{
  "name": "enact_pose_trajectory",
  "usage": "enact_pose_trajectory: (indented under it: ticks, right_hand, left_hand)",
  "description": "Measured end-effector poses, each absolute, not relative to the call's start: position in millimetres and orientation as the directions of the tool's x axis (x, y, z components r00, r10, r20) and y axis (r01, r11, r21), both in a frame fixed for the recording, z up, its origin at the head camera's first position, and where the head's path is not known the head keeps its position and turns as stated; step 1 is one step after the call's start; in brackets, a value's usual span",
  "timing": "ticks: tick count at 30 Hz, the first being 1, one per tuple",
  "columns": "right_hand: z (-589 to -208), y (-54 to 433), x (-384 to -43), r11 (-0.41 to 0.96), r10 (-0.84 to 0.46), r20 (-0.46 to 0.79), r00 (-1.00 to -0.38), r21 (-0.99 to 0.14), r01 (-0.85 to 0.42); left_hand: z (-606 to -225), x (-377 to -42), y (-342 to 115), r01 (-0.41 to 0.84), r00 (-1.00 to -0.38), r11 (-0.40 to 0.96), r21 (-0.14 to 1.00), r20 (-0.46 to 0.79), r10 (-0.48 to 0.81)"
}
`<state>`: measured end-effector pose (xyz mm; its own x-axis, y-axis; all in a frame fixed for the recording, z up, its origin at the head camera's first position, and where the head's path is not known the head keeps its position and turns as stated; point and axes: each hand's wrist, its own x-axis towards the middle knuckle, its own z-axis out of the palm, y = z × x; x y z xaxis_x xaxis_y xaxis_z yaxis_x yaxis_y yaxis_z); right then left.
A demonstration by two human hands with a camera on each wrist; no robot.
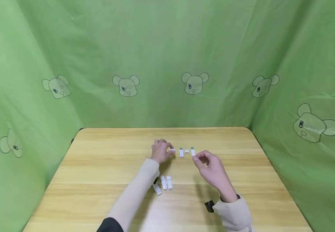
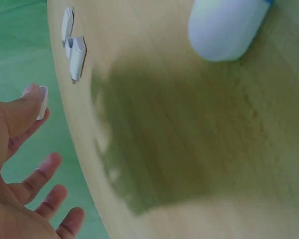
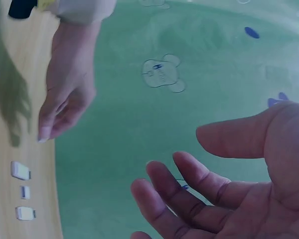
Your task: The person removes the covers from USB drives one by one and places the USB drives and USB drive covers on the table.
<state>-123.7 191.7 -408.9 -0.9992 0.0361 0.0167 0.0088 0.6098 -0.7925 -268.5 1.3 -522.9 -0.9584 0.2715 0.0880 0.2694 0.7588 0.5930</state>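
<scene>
My left hand [image 1: 160, 151] pinches a small white USB stick cap [image 2: 43, 103] between thumb and index finger, above the far part of the table. To its right stand two white USB sticks in a row: the nearer one [image 1: 181, 152] and another [image 1: 192, 151], their metal plugs pointing away. A loose white cap [image 1: 187, 151] lies between them. My right hand [image 1: 212, 167] hovers at the near end of the right-hand stick, its fingers loosely curved. In the right wrist view a gap shows between thumb [image 3: 234, 141] and fingers, with nothing held.
Closer to me lie more white sticks: a rounded one [image 1: 163, 182], a flat one [image 1: 169, 182] and a third [image 1: 157, 189] partly covered by the left cuff. Green curtains [image 1: 161, 106] with bear heads surround the wooden table [image 1: 112, 154] at the back and sides.
</scene>
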Motion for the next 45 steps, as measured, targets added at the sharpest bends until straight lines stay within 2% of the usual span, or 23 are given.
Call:
enact_pose_trajectory:
  ticks: [10,17,33,39,45]
  right_hand:
    - [-403.5,190.5,-100.7,0.628,-0.034,0.035,-0.999,-0.777,-0.049]
    - [-399.7,191.3,-89.5,0.613,-0.066,0.040,-0.997,-0.787,-0.072]
    - [-398.6,192.0,-81.4,0.613,-0.059,-0.011,-0.998,-0.790,-0.027]
    - [-399.6,192.3,-83.4,0.615,-0.053,-0.018,-0.998,-0.788,-0.019]
    - [-399.4,193.1,-85.0,0.610,-0.048,-0.029,-0.998,-0.792,-0.006]
  left_hand:
    - [-539.1,-283.0,8.2,0.255,-0.960,0.801,0.542,0.041,0.278]
    - [-541.2,-280.8,8.5,0.224,-0.960,0.825,0.519,-0.030,0.279]
    - [-540.5,-284.1,12.9,0.189,-0.965,0.851,0.490,-0.069,0.254]
    - [-536.8,-287.1,6.5,0.177,-0.966,0.822,0.541,-0.064,0.251]
    - [-525.0,-276.1,0.4,0.166,-0.971,0.784,0.598,-0.039,0.236]
